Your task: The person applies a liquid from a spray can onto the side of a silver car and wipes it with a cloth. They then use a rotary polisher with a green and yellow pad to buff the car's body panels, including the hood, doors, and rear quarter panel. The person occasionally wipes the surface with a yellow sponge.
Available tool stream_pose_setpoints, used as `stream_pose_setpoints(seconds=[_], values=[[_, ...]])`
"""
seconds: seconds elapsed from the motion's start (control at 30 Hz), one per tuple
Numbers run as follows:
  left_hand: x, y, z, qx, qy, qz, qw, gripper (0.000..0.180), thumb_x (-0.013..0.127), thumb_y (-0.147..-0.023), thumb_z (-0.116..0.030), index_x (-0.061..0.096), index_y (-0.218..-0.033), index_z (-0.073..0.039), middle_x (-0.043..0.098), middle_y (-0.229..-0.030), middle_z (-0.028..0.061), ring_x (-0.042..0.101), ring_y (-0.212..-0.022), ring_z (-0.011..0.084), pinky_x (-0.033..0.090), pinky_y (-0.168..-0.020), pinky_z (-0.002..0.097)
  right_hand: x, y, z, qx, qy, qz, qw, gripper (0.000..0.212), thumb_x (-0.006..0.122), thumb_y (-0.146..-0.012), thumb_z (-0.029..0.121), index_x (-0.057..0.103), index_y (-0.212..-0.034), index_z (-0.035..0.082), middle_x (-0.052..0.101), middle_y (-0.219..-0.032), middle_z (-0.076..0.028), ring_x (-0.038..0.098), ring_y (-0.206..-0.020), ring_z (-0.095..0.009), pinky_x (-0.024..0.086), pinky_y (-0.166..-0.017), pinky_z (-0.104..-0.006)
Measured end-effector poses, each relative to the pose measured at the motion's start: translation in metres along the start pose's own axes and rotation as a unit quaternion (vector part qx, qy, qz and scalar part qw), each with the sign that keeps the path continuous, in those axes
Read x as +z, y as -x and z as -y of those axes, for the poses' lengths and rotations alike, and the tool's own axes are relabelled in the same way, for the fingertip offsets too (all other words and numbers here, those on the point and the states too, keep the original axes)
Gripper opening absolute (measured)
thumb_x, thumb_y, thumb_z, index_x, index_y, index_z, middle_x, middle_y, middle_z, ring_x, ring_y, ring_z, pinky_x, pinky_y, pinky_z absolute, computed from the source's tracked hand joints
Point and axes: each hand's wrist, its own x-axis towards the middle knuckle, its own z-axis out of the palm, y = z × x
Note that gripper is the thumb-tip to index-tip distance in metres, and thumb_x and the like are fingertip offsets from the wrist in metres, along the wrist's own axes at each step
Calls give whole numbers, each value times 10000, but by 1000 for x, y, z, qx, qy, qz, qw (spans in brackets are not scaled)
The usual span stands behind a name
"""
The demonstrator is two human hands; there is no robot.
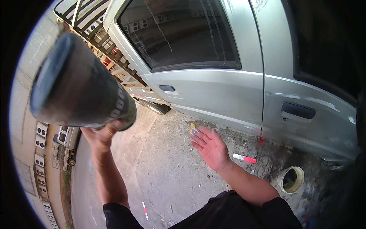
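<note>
High on the left, my left hand (101, 135) grips a dark cylindrical container (85, 82) with pale lettering. The container is tilted and slightly blurred, close to the camera, and its contents cannot be seen. My right hand (210, 149) is held palm up with its fingers apart and nothing solid visible on it. Beyond that hand stands a silver pickup, its rear door (213, 89) having a dark window and a dark handle (167, 88). The right hand does not appear to touch the door.
A cream bucket (280, 179) with dark contents stands at the lower right. Red-and-white strips (244, 158) and a small yellow item (192, 126) lie on the rough ground. A slatted truck bed (100, 42) is at the upper left, a white vehicle (68, 138) farther off.
</note>
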Motion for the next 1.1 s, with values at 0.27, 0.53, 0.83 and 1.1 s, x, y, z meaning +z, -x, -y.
stream_pose_setpoints(seconds=[0.27, 0.53, 0.83, 1.1], values=[[-29, 123, 105, -111, -9, -9, 994, 817, 973, -655, -239, 584, -1316, 43, 694, -1205, 125, 683, -1069, 243, 544, -956, 380, -32, 40, 0, 127, 74, -82, 986, 725, 438, -1083, 459, 302, -1558, -72, 430, -1555, -225, 433, -1450, -337, 363, -1189, -477], [-7, 66, 79, -80, 249, -14, 965, 841, 980, -644, -319, 581, -1297, 31, 689, -1149, 112, 680, -1021, 237, 563, -893, 366, 86, 4, -40, 55, -38, 84, 994, 753, 445, -1071, 532, 348, -1543, -47, 457, -1545, -192, 409, -1464, -305, 294, -1236, -472], [28, 65, 82, -121, 242, -11, 963, 790, 968, -662, -305, 592, -1266, 39, 694, -1131, 114, 683, -987, 228, 563, -883, 367, 96, 14, -34, 29, -92, 20, 995, 769, 451, -1067, 536, 329, -1553, -47, 424, -1570, -170, 368, -1487, -277, 234, -1273, -445], [48, 67, 79, -141, 218, -13, 966, 737, 968, -650, -229, 608, -1236, 35, 709, -1089, 99, 689, -965, 218, 560, -885, 359, 82, 14, -40, 33, -140, -19, 989, 714, 442, -1075, 501, 360, -1539, -34, 441, -1554, -162, 387, -1467, -277, 236, -1275, -441]])
